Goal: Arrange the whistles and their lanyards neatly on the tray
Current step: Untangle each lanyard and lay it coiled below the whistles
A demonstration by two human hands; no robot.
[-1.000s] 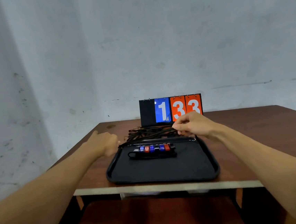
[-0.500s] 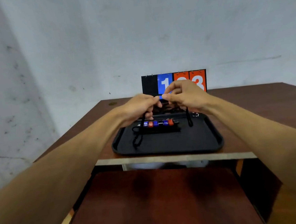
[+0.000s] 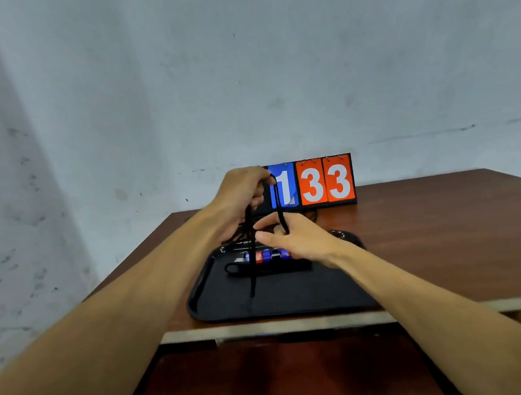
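Note:
A black tray lies at the table's near edge. Several red and blue whistles sit in a row at its back, on folded black lanyards. My left hand is raised above the tray's back left, shut on a black lanyard whose strands hang down to the tray floor. My right hand is lower, over the whistle row, with one strand of the same lanyard running between its fingers. A tangle of more black lanyards lies behind the tray, mostly hidden by my hands.
A flip scoreboard showing 1 and 33 stands at the back of the brown table, against a grey wall. A dark wooden surface lies below the table's near edge.
Both hands lifted a lanyard from the pile behind the tray. Since half a second ago my left hand rose with it and my right hand dropped down along a strand.

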